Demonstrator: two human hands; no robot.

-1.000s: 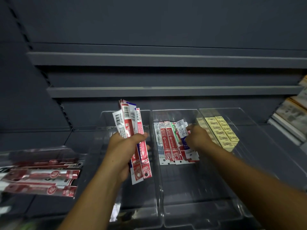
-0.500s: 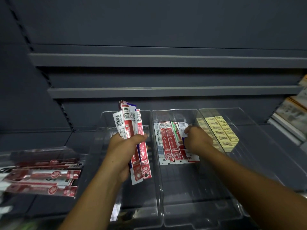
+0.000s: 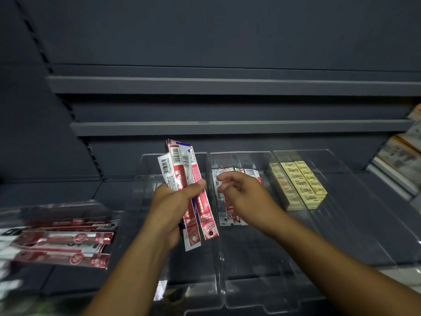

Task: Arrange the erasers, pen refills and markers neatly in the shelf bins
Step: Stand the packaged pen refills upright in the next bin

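My left hand [image 3: 173, 201] grips a fanned bunch of red-and-white pen refill packs [image 3: 182, 176], held upright over the left clear bin [image 3: 145, 179]. My right hand [image 3: 243, 197] hovers over the middle clear bin [image 3: 250, 281], fingers loosely curled and holding nothing, its fingertips close to the held bunch. Under it a row of refill packs [image 3: 225, 210] lies flat in that bin, partly hidden by the hand. Yellow erasers [image 3: 303, 183] are stacked in rows in the right clear bin [image 3: 341, 201].
Red marker packs [image 3: 63, 240] in clear wrapping lie in a bin at the left. Two dark grey shelf ledges [image 3: 227, 85] run above the bins. Printed packages [image 3: 403, 156] sit on the shelving at the far right.
My right hand has lifted off the refill packs in the middle bin and moved left toward the bunch in my left hand. My left hand and its bunch stayed in place.
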